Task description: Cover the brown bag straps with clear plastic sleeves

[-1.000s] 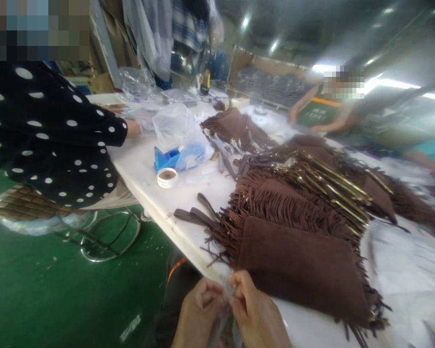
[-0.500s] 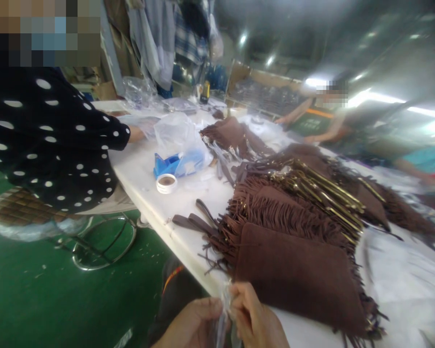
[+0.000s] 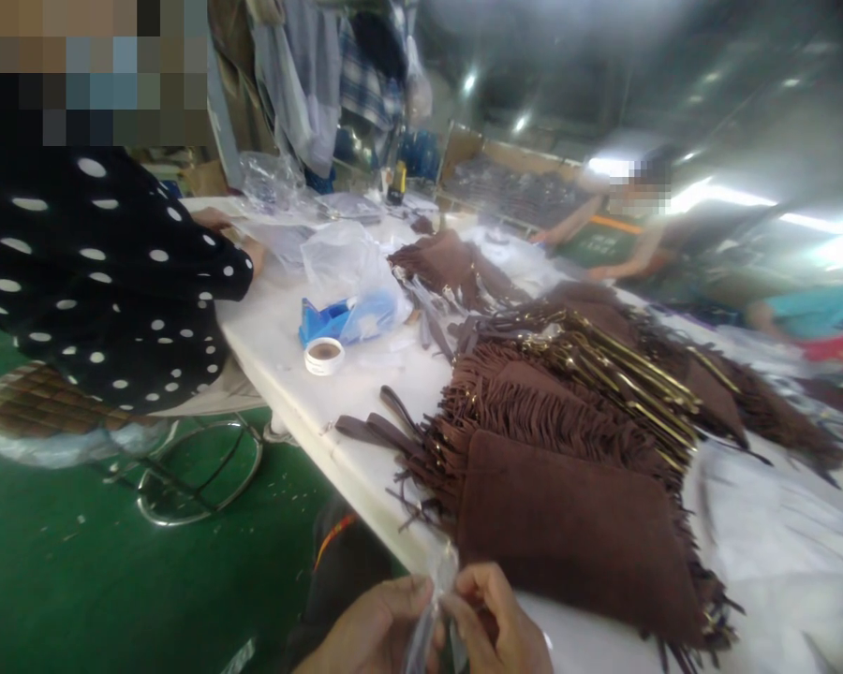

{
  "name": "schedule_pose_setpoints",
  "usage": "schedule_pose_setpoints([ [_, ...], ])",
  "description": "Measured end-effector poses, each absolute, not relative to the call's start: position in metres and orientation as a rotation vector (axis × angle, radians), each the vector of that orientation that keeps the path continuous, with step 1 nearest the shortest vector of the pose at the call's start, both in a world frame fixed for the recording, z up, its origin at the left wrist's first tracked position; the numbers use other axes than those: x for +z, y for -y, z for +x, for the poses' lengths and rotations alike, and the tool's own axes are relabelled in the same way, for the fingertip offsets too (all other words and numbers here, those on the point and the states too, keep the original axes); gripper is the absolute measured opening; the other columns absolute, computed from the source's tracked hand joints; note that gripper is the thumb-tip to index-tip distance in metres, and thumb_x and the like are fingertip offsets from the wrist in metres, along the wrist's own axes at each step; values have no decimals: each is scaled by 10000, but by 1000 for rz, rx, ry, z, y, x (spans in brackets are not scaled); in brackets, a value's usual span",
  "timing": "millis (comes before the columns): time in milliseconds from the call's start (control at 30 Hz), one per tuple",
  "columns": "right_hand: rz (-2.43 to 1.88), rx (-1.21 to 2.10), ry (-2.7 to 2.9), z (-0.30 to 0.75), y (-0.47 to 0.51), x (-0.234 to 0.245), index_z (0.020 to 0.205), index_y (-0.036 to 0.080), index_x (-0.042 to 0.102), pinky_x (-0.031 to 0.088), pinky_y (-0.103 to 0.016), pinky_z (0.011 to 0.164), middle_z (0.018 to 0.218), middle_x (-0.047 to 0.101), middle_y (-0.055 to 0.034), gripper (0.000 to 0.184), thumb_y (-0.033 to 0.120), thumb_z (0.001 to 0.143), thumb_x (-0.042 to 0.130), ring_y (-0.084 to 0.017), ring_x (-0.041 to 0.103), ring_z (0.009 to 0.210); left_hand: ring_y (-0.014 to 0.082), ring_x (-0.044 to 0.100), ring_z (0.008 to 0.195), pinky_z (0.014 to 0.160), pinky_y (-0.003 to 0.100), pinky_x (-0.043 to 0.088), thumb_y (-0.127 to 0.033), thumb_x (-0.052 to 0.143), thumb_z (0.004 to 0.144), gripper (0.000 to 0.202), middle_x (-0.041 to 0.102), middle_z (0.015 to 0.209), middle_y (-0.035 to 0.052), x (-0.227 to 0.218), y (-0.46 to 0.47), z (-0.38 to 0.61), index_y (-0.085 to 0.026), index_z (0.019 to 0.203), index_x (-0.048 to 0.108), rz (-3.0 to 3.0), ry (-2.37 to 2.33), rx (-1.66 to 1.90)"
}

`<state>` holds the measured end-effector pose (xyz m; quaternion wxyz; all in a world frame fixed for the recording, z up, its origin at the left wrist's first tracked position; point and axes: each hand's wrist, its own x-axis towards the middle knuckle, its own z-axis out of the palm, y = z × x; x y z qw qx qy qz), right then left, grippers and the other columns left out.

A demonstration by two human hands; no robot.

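A white table (image 3: 365,374) with a pale edge stretches out in front of you over a green floor (image 3: 63,571). Take the flat, dark brown, suede-looking bag (image 3: 576,534) nearest you as the landmark. Just behind it lies a heap of brown fringed bags (image 3: 548,402) with gold-coloured metal parts. Left of and beyond it sit a white tape roll (image 3: 323,368), a blue plastic tape dispenser (image 3: 315,328) and a clear, crumpled plastic bag (image 3: 341,257). Right of it spreads a white sheet (image 3: 765,534). Far to its left, a co-worker in a black sleeve with white dots (image 3: 175,248) is at the table's left side; well beyond it, blurred, is a person in a green apron (image 3: 597,245).

The thing you hold is a narrow, translucent, greyish plastic strip (image 3: 444,569), shiny and creased. It is just off the landmark bag's near left corner, by the table edge, its upper end rising above your fingers and the rest running down between your hands.

Your left hand (image 3: 376,622) comes in from below left of that bag, thumb closed on the strip. Your right hand (image 3: 498,618), below the bag's near edge, has bent fingers pinching the strip's other side. Your fingertips nearly meet.
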<state>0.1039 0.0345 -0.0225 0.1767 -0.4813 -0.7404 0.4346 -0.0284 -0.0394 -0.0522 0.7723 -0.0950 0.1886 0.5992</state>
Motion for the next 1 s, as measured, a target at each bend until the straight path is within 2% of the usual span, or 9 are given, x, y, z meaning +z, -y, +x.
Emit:
schedule_pose_setpoints([
  [100, -1370, 1262, 2088, 104, -32, -20, 782, 257, 546, 396, -205, 456, 617, 670, 37, 294, 533, 873, 503, -146, 602, 519, 135, 616, 519, 511, 201, 492, -186, 679, 811, 111, 666, 686, 86, -47, 41, -29, -80, 842, 676, -219, -380, 1285],
  [167, -1355, 1233, 2109, 105, -32, -18, 774, 256, 552, 376, -199, 432, 638, 676, 33, 315, 543, 887, 488, -142, 599, 524, 144, 639, 546, 543, 216, 524, -210, 647, 849, 163, 680, 724, 103, -47, 42, -31, -59, 901, 676, -225, -323, 1284],
  [333, -1219, 1153, 2218, 110, -36, -15, 773, 255, 577, 447, -187, 583, 647, 657, 48, 363, 567, 920, 461, -132, 603, 574, 155, 669, 571, 578, 218, 560, -166, 621, 856, 214, 694, 712, 129, -53, 45, -34, 29, 932, 661, -292, -295, 1108],
  [500, -1204, 1059, 2321, 114, -38, -21, 783, 249, 573, 433, -197, 539, 627, 666, 37, 458, 634, 938, 378, -135, 614, 539, 147, 651, 543, 559, 209, 549, -148, 684, 811, 162, 692, 674, 120, -46, 43, -38, 1, 874, 682, -281, -379, 1062],
  [633, -1153, 825, 2426, 116, -38, -28, 775, 251, 554, 406, -205, 518, 603, 666, 40, 498, 624, 969, 288, -130, 631, 517, 144, 648, 560, 558, 205, 542, -185, 720, 785, 212, 685, 687, 114, -46, 44, -40, -8, 897, 690, -249, -421, 1082],
  [800, -1018, 533, 2611, 121, -40, -30, 761, 253, 519, 349, -230, 481, 588, 651, 41, 545, 581, 1001, 156, -124, 623, 476, 109, 587, 502, 510, 184, 496, -203, 769, 744, 196, 642, 631, 71, -50, 45, -40, -41, 835, 704, -31, -596, 1135],
  [867, -1025, 410, 2682, 124, -42, -32, 784, 256, 498, 332, -247, 470, 571, 638, 54, 475, 550, 1010, 201, -131, 633, 470, 110, 571, 499, 511, 191, 481, -228, 791, 726, 221, 631, 623, 72, -47, 44, -42, -52, 832, 710, 84, -669, 1113],
  [1000, -1004, 57, 2846, 129, -44, -36, 810, 256, 479, 300, -268, 458, 602, 652, 65, 210, 394, 966, 454, -158, 672, 503, 143, 575, 524, 533, 238, 473, -321, 797, 712, 279, 625, 640, 76, -42, 42, -50, -73, 807, 714, 277, -808, 1070],
])
